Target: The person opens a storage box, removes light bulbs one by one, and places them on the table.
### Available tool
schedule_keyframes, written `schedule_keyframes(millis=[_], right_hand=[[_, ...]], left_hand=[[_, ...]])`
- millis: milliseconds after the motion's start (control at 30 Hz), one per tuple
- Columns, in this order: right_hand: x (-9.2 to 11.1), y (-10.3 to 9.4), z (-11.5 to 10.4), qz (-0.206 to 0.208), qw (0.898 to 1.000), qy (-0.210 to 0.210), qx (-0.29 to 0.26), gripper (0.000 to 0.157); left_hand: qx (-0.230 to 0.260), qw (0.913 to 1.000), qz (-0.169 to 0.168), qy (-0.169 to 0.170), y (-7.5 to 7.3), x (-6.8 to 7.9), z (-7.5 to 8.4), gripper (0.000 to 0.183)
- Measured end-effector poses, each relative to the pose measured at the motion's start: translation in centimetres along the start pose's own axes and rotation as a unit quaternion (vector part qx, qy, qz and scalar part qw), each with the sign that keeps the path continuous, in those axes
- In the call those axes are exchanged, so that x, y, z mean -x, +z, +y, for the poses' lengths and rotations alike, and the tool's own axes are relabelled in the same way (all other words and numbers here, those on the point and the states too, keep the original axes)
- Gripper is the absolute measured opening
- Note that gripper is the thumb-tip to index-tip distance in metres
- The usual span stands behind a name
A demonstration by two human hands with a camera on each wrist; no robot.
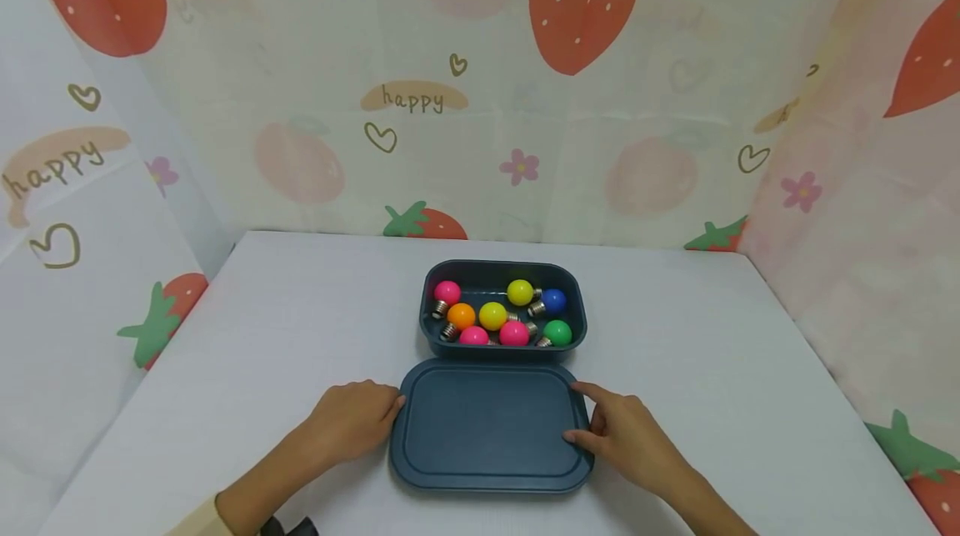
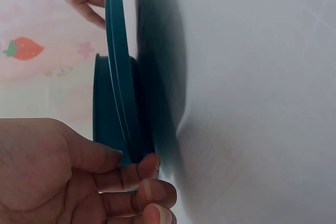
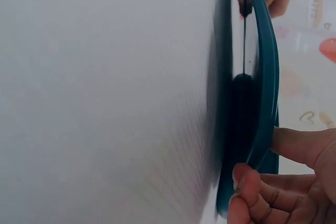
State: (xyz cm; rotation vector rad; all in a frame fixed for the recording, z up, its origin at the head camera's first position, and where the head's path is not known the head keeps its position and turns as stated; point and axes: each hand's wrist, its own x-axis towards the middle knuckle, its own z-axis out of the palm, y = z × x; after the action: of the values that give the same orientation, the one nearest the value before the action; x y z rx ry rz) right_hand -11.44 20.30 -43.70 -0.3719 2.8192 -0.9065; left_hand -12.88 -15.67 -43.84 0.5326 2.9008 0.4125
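A dark blue rectangular lid (image 1: 491,423) with rounded corners lies level between my two hands, in front of a matching box (image 1: 483,276). My left hand (image 1: 356,418) pinches its left edge between thumb and fingers. At the right edge, my right hand (image 1: 626,436) grips it, thumb on top and fingertips beneath. Both wrist views show the lid (image 3: 270,72) held just above the table over its own shadow. Inside the box lie several small bulbs with metal screw bases, among them an orange bulb (image 1: 461,316), a blue bulb (image 1: 553,300) and a green bulb (image 1: 557,332).
A white cloth covers the table (image 1: 720,353). Fabric walls with strawberry prints (image 1: 585,2) enclose the back and both sides. Something black (image 1: 303,527) shows at the bottom edge, beside the left sleeve (image 1: 202,519).
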Motion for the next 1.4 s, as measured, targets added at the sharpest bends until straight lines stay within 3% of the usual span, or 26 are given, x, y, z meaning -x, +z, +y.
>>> schedule_keyframes(millis=[133, 500, 733, 967, 1100, 1200, 1400], right_hand=[[-0.3, 0.1, 0.4, -0.014, 1.0, -0.017, 0.0, 0.061], [-0.5, 0.5, 0.2, -0.061, 0.998, -0.006, 0.009, 0.071], [-0.5, 0.7, 0.1, -0.068, 0.998, 0.003, 0.018, 0.074], [-0.4, 0.7, -0.3, -0.061, 0.997, 0.019, 0.032, 0.07], [-0.3, 0.2, -0.7, -0.043, 0.998, 0.035, 0.043, 0.063], [-0.3, -0.4, -1.3, -0.028, 0.997, 0.038, 0.056, 0.058], [-0.3, -1.8, -2.7, 0.001, 0.997, 0.026, 0.079, 0.052]], left_hand=[[0.004, 0.9999, -0.009, -0.008, 0.3, -0.2, -0.2, 0.034], [0.002, 0.9994, -0.032, -0.016, 0.4, -0.6, -0.1, 0.028], [-0.011, 0.9993, -0.032, -0.017, 0.2, -0.5, 0.1, 0.025], [0.005, 0.9994, -0.028, -0.022, 0.2, -0.5, -0.1, 0.031], [0.012, 0.9997, 0.0, -0.022, -0.5, -0.7, -0.3, 0.026], [0.001, 0.9991, 0.037, -0.019, -1.6, -1.0, -0.4, 0.019], [-0.024, 0.9924, 0.12, 0.0, -3.3, -1.9, -0.6, 0.022]])
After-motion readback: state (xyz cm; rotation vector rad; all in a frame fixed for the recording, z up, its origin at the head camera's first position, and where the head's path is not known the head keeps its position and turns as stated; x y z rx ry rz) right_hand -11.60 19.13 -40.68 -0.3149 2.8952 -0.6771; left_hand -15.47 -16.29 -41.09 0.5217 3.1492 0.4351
